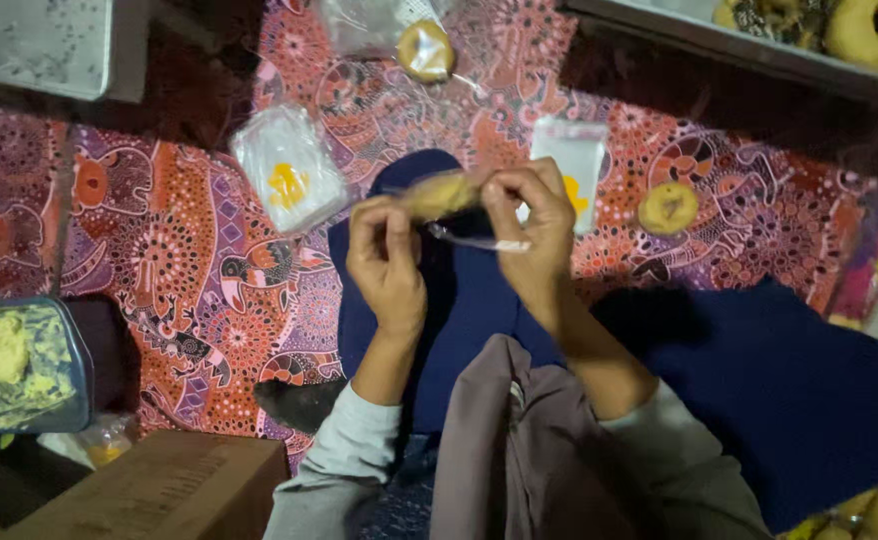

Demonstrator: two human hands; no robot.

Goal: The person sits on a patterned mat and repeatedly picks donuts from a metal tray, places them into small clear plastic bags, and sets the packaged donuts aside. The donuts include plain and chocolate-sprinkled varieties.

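Your left hand (387, 262) and your right hand (531, 232) are raised together over your lap, in the middle of the scene. Between them you hold a round yellowish pastry (441, 194) inside a thin clear plastic wrapper (474, 240). The right grip is clenched on the wrapper, its thumb and forefinger pinching the plastic at the pastry's right edge, and a strip of the wrapper juts out to the left below the fingers. The left grip is curled shut on the pastry's left end, with the fingertips folded in over it. Both hands touch the wrapped pastry, and it hangs clear of the cloth beneath.

Under your hands lies a dark blue cloth (769, 385) across your legs, and under that a patterned mat (189, 250) in red, orange and purple covers the floor. On the mat, just left of your hands, is a small clear bag (289, 167) with a yellow mark. A second clear bag (577, 160) lies just beyond your right hand. To the right of it a bare ring-shaped pastry (668, 207) rests on the mat. Far from you, at the top, another wrapped pastry (426, 50) lies. A metal tray (759, 45) with more ring pastries sits at the far right. Near left, a tub (19, 365) holds yellow dough, and a cardboard box (159, 490) stands beside it.
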